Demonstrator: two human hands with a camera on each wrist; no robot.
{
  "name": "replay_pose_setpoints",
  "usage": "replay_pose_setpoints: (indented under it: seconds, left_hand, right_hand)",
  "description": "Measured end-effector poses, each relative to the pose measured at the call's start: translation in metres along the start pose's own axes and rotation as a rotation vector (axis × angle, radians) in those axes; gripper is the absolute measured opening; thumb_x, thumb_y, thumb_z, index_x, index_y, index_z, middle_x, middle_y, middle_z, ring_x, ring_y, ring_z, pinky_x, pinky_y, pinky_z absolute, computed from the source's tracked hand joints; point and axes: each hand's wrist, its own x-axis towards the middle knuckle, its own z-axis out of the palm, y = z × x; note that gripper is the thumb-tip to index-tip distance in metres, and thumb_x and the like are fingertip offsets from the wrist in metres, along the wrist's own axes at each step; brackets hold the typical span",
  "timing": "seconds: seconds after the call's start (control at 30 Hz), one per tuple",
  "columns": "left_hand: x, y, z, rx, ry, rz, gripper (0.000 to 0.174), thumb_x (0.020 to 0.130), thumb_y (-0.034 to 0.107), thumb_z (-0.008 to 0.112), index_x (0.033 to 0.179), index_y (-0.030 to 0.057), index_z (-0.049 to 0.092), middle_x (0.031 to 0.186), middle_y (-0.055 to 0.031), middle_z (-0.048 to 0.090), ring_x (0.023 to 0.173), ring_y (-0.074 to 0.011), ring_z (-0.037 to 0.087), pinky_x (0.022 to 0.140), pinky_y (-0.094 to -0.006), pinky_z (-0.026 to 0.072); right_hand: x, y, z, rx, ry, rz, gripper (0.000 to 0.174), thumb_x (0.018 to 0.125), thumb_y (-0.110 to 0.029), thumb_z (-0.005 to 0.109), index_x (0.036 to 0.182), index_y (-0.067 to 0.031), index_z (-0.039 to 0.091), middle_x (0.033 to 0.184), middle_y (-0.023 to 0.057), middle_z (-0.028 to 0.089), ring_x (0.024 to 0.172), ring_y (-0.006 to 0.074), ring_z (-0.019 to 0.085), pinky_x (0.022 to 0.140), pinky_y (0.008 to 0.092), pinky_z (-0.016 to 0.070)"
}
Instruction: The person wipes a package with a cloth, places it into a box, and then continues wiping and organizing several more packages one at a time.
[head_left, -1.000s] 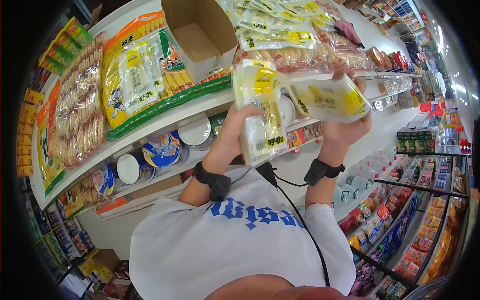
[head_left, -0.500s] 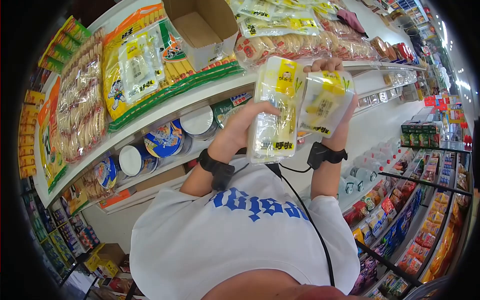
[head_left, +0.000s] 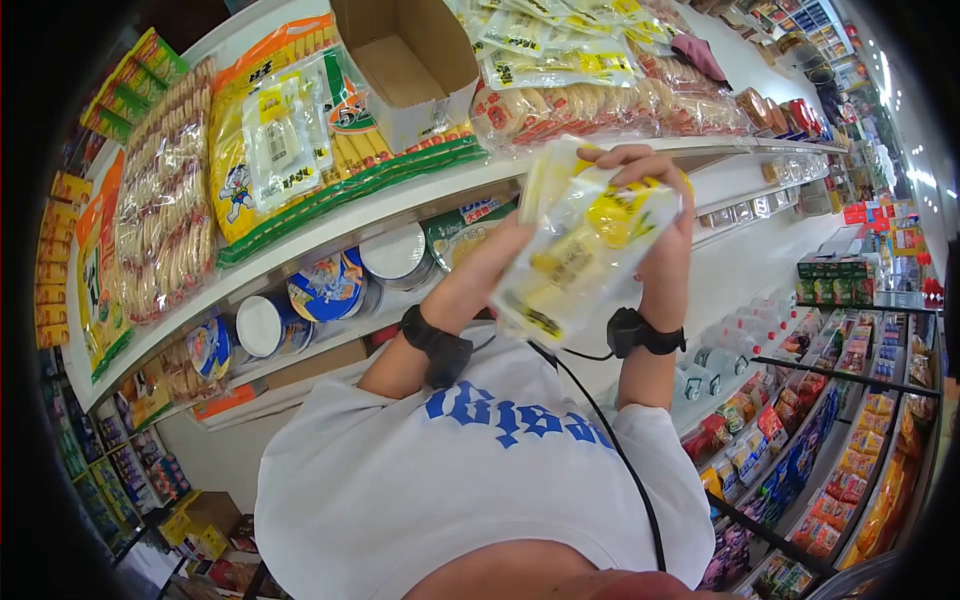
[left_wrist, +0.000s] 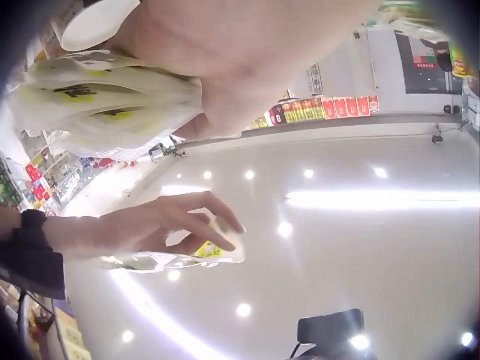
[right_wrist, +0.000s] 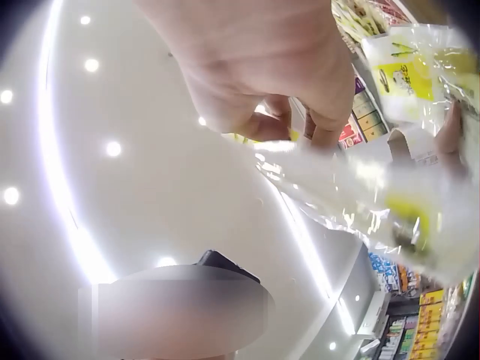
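Note:
My left hand point(head_left: 500, 245) grips a stack of clear plastic food packets with yellow and black print. In the left wrist view this stack point(left_wrist: 112, 105) shows several layered edges. My right hand point(head_left: 648, 180) pinches a similar flat packet point(head_left: 580, 255) by its top edge, fingers bent over it. That packet lies across the front of the stack in the head view and hides most of it, along with the left fingertips. In the right wrist view the packet point(right_wrist: 390, 214) looks clear and shiny, with the stack's yellow label point(right_wrist: 405, 81) behind it.
A white shelf point(head_left: 350, 215) runs ahead, with an open cardboard box point(head_left: 405, 60), a large yellow bag point(head_left: 235, 190) and more packets point(head_left: 560, 68) on it. Round tubs point(head_left: 262, 326) stand on the shelf below. Snack racks point(head_left: 840, 460) stand to the right.
The right hand's packet has turned and come left, from beside the stack to across its front. The left hand keeps its grip, its stack now largely covered.

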Motion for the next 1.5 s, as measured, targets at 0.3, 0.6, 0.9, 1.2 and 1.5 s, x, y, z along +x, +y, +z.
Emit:
replay_pose_setpoints:
  seconds: [0.3,0.6,0.9,1.2,1.5]
  left_hand:
    - [0.007,0.0,-0.02,-0.3,-0.164,-0.142,0.047,0.1,0.026,0.058,0.138,-0.002,0.055,0.125,-0.0163,0.068,0.105,-0.023,0.072,0.09,-0.036,0.0602]
    - [0.002,0.007,-0.006,0.028,-0.144,-0.139,0.063,0.085,0.006,0.075,0.142,-0.001,0.049,0.131,-0.0173,0.064,0.111,-0.0249,0.069,0.093,-0.0364,0.0575]
    - [-0.007,0.021,-0.003,0.146,0.027,0.362,0.064,0.084,0.003,0.077,0.14,-0.0004,0.047,0.128,-0.0131,0.064,0.112,-0.021,0.066,0.096,-0.036,0.0541]
    - [-0.016,0.035,-0.005,0.578,0.04,0.62,0.063,0.084,0.01,0.081,0.138,-0.0019,0.05,0.127,-0.0117,0.064,0.116,-0.0194,0.063,0.099,-0.0339,0.0515]
    - [0.003,0.046,-0.008,0.872,0.01,1.138,0.097,0.077,0.016,0.089,0.151,0.0003,0.028,0.148,-0.0165,0.046,0.137,-0.0246,0.046,0.112,-0.0396,0.0395]
  right_hand:
    - [0.014,0.026,-0.025,-0.111,0.021,-0.077,0.01,0.083,-0.003,0.068,0.08,-0.0029,0.059,0.111,0.0128,0.065,0.117,0.0286,0.064,0.102,0.0401,0.0478]
    - [0.025,0.039,-0.027,-0.455,-0.146,0.028,0.024,0.092,-0.015,0.061,0.111,-0.0021,0.067,0.139,0.0201,0.056,0.131,0.0298,0.054,0.111,0.0399,0.041]
    - [-0.038,0.05,-0.027,0.008,-0.013,0.45,0.073,0.101,-0.031,0.063,0.158,-0.0044,0.027,0.153,0.0154,0.043,0.142,0.0246,0.039,0.12,0.0406,0.0268]
    - [-0.043,0.048,0.019,-0.265,-0.048,0.33,0.055,0.092,-0.012,0.074,0.139,0.0016,0.051,0.13,0.0112,0.063,0.118,0.0177,0.06,0.099,0.0336,0.0488]
    - [0.005,0.079,0.007,-0.537,-0.05,-0.202,0.048,0.082,-0.007,0.081,0.126,0.0019,0.063,0.103,0.0107,0.075,0.093,0.0197,0.071,0.084,0.0333,0.056]
